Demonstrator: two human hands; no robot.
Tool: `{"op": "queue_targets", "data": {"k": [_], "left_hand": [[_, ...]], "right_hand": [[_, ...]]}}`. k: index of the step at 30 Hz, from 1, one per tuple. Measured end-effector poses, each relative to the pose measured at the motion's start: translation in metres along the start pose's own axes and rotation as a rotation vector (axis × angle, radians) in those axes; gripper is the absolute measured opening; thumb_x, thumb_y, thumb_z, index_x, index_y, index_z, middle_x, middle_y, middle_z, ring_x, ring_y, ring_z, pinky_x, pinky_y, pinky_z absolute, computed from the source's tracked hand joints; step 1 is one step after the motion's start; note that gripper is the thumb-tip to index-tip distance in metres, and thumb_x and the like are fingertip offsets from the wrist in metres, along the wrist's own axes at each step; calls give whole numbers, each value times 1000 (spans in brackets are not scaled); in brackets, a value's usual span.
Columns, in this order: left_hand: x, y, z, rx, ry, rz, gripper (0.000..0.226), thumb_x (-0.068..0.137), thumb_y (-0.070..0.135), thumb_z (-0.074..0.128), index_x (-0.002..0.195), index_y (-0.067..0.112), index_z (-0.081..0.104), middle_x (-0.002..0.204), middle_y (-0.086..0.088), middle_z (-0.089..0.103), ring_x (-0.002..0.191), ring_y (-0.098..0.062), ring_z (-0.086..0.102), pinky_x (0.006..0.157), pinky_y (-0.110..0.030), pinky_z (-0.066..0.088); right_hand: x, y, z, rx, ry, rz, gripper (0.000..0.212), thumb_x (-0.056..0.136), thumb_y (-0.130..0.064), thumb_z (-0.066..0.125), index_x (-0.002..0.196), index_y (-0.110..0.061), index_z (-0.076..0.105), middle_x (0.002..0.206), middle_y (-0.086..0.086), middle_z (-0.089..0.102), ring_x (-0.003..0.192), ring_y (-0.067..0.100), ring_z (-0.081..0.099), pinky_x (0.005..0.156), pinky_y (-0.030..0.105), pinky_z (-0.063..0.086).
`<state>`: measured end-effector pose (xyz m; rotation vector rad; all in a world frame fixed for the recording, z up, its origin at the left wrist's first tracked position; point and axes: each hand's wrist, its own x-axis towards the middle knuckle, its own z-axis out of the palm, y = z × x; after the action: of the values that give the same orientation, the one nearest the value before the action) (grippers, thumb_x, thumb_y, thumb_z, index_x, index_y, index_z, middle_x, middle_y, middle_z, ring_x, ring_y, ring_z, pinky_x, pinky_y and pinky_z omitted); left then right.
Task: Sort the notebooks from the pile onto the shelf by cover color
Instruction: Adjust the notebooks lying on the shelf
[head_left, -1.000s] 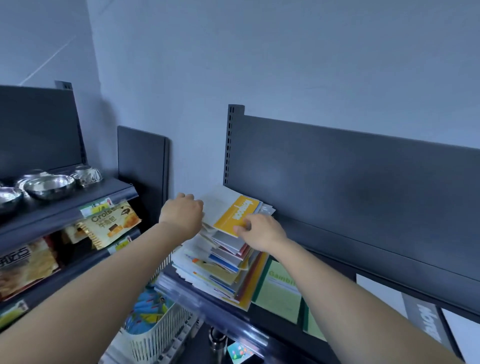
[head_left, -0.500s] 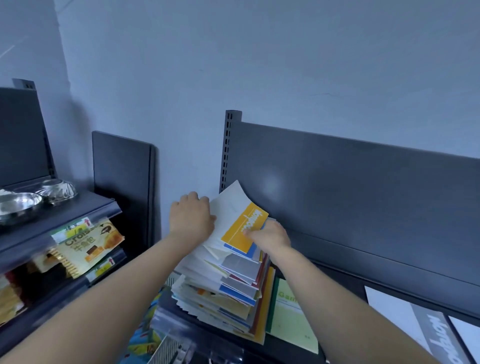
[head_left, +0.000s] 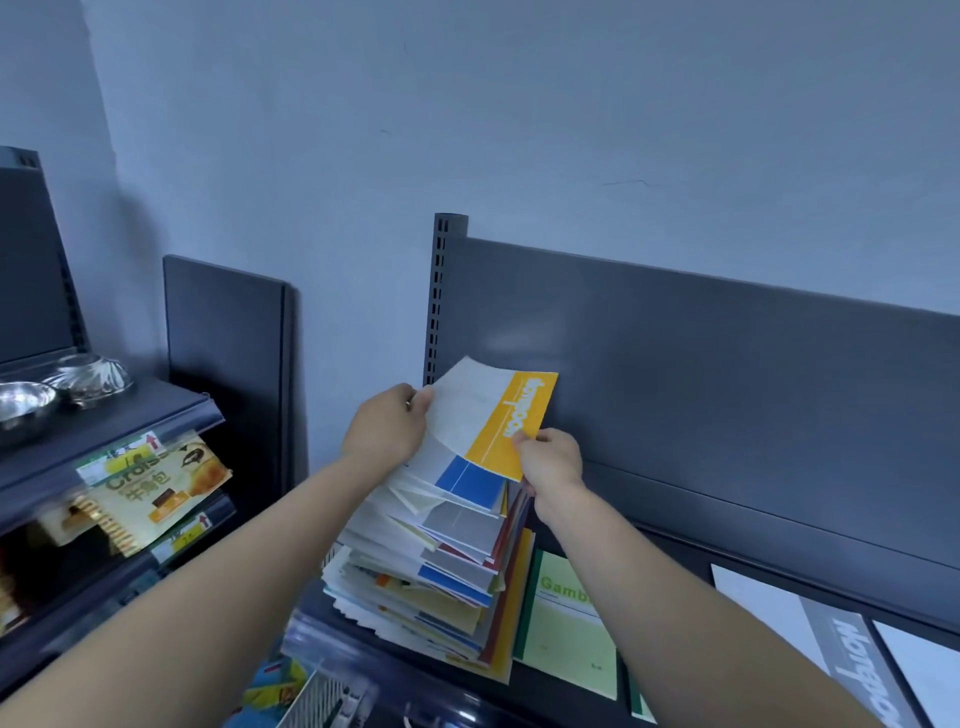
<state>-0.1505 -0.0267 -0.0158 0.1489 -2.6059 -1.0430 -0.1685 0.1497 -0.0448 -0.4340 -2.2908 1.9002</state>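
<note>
A tall, messy pile of notebooks (head_left: 441, 561) stands at the left end of the dark shelf (head_left: 675, 561). Its top notebook, white with a yellow band (head_left: 493, 421), is tilted up off the pile. My left hand (head_left: 387, 428) grips that notebook's left edge. My right hand (head_left: 550, 462) pinches its lower right corner at the yellow band. Under it lies a notebook with a blue band (head_left: 467, 478). A green notebook (head_left: 566, 629) lies flat on the shelf right of the pile. Further right lie a grey and white notebook (head_left: 810, 639) and another white one (head_left: 924, 675).
The shelf's dark back panel (head_left: 727, 374) rises just behind the pile. To the left, a second shelf unit holds metal bowls (head_left: 31, 405) and snack packets (head_left: 156, 483). A white wire basket (head_left: 322, 701) sits below the pile.
Both hands have lifted the yellow-banded notebook higher off the pile and tilted it up. The view has shifted, so the pile sits lower in frame.
</note>
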Motion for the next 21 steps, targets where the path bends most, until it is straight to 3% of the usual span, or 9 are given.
{"op": "queue_targets", "data": {"k": [2,4,6,9,12,16,21], "left_hand": [[3,-10,0,356,-1,-4,37,100,41,32,104,15,58,112,-11,57,111,-32,48,87,-39,39],[4,-17,-2,540,-108,-90,42,94,49,43,113,15,58,121,-9,53,117,-29,45,90,-38,38],[5,-22,-4,470,-150,-184,43,86,54,55,100,14,62,110,-4,60,105,-26,54,80,-32,43],[5,-21,-6,354,-54,-197,29,84,42,64,94,15,65,99,-3,66,92,-25,60,72,-29,46],[0,-12,-1,311,63,-134,24,90,26,56,111,14,57,107,-7,61,93,-27,56,70,-33,45],[-9,5,8,242,152,-48,17,97,17,40,111,8,42,89,-6,53,75,-29,49,60,-34,35],[-28,33,20,-154,216,-21,18,97,15,44,111,4,44,95,-9,54,82,-28,49,67,-34,37]], "right_hand": [[3,4,-5,-29,62,-26,17,97,-21,49,84,-10,46,72,7,45,57,20,37,50,29,31],[5,7,-11,-30,94,-30,16,98,-20,46,85,-10,46,76,7,47,61,21,39,55,31,34],[7,13,-19,-49,120,-39,18,98,-20,45,82,-12,44,75,6,48,62,20,39,57,31,35],[10,19,-25,-55,144,-49,18,99,-20,44,83,-11,45,76,5,49,62,19,39,58,31,35],[9,21,-30,-17,134,-51,16,99,-21,44,89,-9,49,80,5,52,66,20,42,58,31,35],[3,26,-41,69,153,-91,17,99,-24,45,95,-10,54,82,5,53,67,20,43,58,31,35],[-12,29,-75,179,188,-175,18,100,-23,44,84,-20,52,79,4,52,65,19,43,58,33,35]]}}
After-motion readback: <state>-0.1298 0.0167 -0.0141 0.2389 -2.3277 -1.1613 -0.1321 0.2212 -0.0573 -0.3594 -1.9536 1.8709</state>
